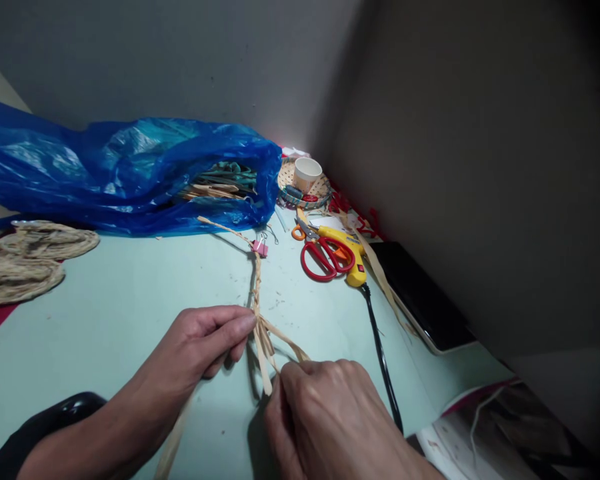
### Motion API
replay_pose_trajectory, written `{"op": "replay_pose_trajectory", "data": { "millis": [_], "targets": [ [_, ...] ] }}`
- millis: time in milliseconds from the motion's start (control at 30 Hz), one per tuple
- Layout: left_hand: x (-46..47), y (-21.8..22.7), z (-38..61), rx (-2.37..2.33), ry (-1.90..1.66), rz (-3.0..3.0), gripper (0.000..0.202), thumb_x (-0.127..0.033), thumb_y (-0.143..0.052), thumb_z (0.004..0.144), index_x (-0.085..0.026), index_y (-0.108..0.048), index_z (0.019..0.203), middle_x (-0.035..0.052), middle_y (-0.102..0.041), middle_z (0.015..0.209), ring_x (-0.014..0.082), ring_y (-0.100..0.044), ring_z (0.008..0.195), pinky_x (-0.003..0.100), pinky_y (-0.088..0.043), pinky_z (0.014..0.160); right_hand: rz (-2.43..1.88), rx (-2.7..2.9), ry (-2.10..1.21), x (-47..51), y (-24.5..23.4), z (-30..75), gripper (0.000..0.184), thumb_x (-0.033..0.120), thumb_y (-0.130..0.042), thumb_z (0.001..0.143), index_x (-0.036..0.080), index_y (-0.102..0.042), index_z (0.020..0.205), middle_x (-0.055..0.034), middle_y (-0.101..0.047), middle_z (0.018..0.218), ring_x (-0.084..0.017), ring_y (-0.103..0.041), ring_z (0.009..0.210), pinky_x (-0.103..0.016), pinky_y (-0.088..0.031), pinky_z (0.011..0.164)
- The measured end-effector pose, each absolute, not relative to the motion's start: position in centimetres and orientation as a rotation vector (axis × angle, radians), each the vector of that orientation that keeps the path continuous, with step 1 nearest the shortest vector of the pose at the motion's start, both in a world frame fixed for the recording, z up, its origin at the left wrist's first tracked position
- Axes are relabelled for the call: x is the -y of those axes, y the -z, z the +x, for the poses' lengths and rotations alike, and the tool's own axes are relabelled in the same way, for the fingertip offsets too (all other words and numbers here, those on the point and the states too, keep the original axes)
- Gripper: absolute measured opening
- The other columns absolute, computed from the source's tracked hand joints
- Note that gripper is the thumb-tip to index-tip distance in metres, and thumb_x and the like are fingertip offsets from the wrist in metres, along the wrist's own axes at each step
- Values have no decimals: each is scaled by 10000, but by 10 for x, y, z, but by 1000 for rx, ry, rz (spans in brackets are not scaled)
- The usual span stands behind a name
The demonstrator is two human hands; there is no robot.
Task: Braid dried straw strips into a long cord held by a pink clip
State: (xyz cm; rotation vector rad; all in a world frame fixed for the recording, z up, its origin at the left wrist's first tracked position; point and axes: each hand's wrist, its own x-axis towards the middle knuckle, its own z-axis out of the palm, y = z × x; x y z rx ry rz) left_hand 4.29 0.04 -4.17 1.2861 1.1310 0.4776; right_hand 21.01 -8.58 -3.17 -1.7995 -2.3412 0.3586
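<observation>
Head view — braid [257, 280] points lengthwise away, toward pink clip [260, 249].

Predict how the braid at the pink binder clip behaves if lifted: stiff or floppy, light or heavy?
The braid likely feels light, being slim. Its loose strands probably flop: they look flat and splay apart. The plaited part may hold shape slightly better, being interlaced.

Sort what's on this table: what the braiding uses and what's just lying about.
Seemingly in use:
Braid, pinched in the left fingers
Loose strands, some reaching the right fingers
Pink clip on the braid

Seemingly just lying about:
Red-handled scissors
Yellow glue gun
Cup
Woven pieces
Blue bag
</observation>
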Motion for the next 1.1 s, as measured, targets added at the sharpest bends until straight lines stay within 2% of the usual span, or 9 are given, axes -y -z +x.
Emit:
{"op": "replay_pose_trajectory", "data": {
  "millis": [133,300,400,500,633,733,800,933,1100],
  "targets": [
    [-1,43,43,-1165,-493,1327,387,-527,-616,819,-194,-581,624,-61,-433,542,99,-252,489,286,-165,484,-1799,2347,-329,85,39,207,242,172,-464,873,214,-576,663,-44,-616,561,-185,-498,468,-323,-207,510],
    [-1,43,44,-1201,-498,1323,415,-504,-622,829,-192,-553,564,-67,-386,504,101,-251,491,283,-161,493,-1711,2362,-276,89,31,214,276,214,-460,928,219,-575,676,-28,-603,552,-187,-513,430,-333,-176,464],
    [0,40,46,-1207,-505,1282,404,-497,-627,821,-191,-569,565,-69,-381,496,102,-235,491,286,-147,496,-1628,2295,-220,90,12,230,314,338,-435,1007,208,-620,790,-29,-631,665,-178,-577,499,-314,-263,461],
    [0,38,46,-1211,-513,1277,413,-499,-619,820,-188,-570,553,-62,-404,500,102,-235,494,288,-140,501,-1673,2157,-130,83,-6,241,290,359,-446,1007,194,-648,880,-60,-646,799,-204,-625,656,-311,-391,578],
    [0,39,43,-1166,-524,1317,395,-471,-610,835,-184,-589,565,-61,-416,500,100,-255,490,282,-157,497,-1763,2087,-505,63,-7,239,301,433,-483,999,198,-662,939,-54,-673,877,-217,-626,800,-329,-431,722],
    [0,40,43,-1139,-538,1348,392,-456,-599,846,-182,-589,565,-66,-413,501,95,-258,484,273,-163,490,-1690,2052,-860,47,4,233,324,469,-487,1001,204,-649,909,3,-662,767,-149,-572,691,-267,-394,631],
    [0,40,44,-1139,-546,1360,387,-440,-593,842,-184,-576,553,-72,-394,484,92,-246,472,271,-152,481,-1661,2041,-890,41,10,229,311,434,-493,1000,197,-638,861,29,-621,686,-115,-497,600,-248,-339,556],
    [0,42,46,-1138,-578,1390,389,-421,-594,831,-186,-562,522,-74,-390,467,86,-250,458,269,-140,466,-1714,2143,-640,42,13,223,243,289,-488,983,189,-632,815,24,-571,644,-117,-413,549,-267,-312,539],
    [1,47,45,-1139,-589,1359,319,-402,-623,799,-184,-602,567,-91,-320,473,86,-201,465,264,-113,467,-1665,2357,22,61,15,202,126,79,-543,833,170,-630,825,-50,-615,730,-201,-521,645,-361,-410,706]
  ]
}}
